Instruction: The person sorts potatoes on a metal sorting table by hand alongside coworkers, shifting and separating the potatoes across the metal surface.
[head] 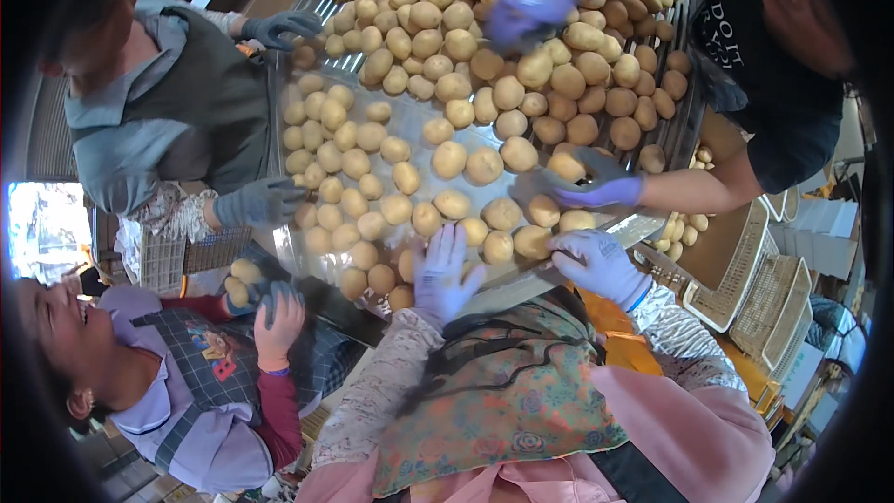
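My left hand (445, 281), in a pale lavender glove, lies over the near edge of the metal sorting table (482, 291). Its fingers are apart and point at the potatoes, with a potato (473, 231) beside the fingertips. Further right, my right hand (606, 267) in a similar glove is at the table's edge. Its fingertips are at a potato (533, 242); whether they grip it cannot be made out. Loose potatoes (395, 209) are spread over the smooth part of the table before me.
A large potato heap (433, 14) covers the far, slatted part. Across from me a co-worker's purple gloves (531, 14) reach in. At left are one co-worker's grey gloves (258, 202) and another person holding potatoes (241, 279). Plastic baskets (740, 279) stand at right.
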A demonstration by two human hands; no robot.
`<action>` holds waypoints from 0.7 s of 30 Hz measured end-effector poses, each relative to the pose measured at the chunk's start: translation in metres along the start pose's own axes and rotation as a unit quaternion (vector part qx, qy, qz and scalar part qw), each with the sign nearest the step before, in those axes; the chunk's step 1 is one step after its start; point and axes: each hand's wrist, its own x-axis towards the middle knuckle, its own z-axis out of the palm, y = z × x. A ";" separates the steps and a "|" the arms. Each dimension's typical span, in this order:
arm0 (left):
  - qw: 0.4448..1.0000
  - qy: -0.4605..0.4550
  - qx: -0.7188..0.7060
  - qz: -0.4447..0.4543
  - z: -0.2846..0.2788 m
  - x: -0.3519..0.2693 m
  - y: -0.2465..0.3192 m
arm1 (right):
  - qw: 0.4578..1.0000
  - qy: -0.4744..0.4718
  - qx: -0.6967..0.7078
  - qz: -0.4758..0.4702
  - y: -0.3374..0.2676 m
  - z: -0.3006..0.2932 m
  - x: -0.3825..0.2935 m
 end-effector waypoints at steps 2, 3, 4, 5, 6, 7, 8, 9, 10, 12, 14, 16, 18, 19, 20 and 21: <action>0.999 0.027 0.020 -0.003 -0.014 0.009 -0.004 | 0.985 0.132 -0.078 -0.074 -0.014 -0.008 0.038; 0.997 0.058 0.041 -0.008 -0.022 0.019 -0.004 | 0.941 0.259 -0.158 -0.150 -0.015 -0.014 0.062; 0.994 0.090 0.059 0.000 -0.030 0.031 0.001 | 0.951 0.231 -0.193 -0.070 0.000 -0.010 0.089; 0.994 0.092 0.061 0.006 -0.031 0.045 0.002 | 0.953 0.201 -0.226 0.009 0.018 -0.002 0.117; 0.993 0.100 0.068 -0.008 -0.027 0.061 0.001 | 0.928 0.161 -0.326 0.084 0.025 0.002 0.144; 0.990 0.112 0.077 -0.022 -0.026 0.076 0.002 | 0.887 0.120 -0.419 0.156 0.029 0.001 0.163; 0.991 0.115 0.066 -0.031 -0.020 0.089 0.003 | 0.884 0.126 -0.420 0.163 0.042 0.004 0.168; 0.991 0.116 0.066 -0.024 -0.013 0.095 0.009 | 0.894 0.111 -0.396 0.179 0.056 0.010 0.172; 0.988 0.105 0.113 -0.026 -0.006 0.093 0.013 | 0.906 0.094 -0.370 0.186 0.056 0.011 0.177; 0.986 0.072 0.146 -0.023 0.003 0.081 0.018 | 0.931 0.060 -0.335 0.134 0.051 0.001 0.164; 0.992 0.048 0.112 0.044 -0.001 0.058 0.022 | 0.964 0.089 -0.247 0.041 0.059 -0.006 0.138; 0.995 -0.012 0.058 0.086 -0.025 0.053 0.024 | 0.977 0.169 -0.123 0.051 0.059 -0.023 0.126; 0.998 0.022 0.045 0.030 -0.027 0.048 0.007 | 0.963 0.245 -0.029 0.104 0.061 -0.049 0.109; 0.997 0.058 0.036 -0.025 -0.028 0.048 -0.001 | 0.955 0.250 -0.061 0.148 0.070 -0.066 0.105; 0.993 0.099 0.057 -0.011 -0.032 0.052 -0.008 | 0.958 0.208 -0.099 0.168 0.076 -0.078 0.106; 0.993 0.099 0.064 -0.017 -0.033 0.059 -0.011 | 0.960 0.165 -0.136 0.183 0.083 -0.086 0.111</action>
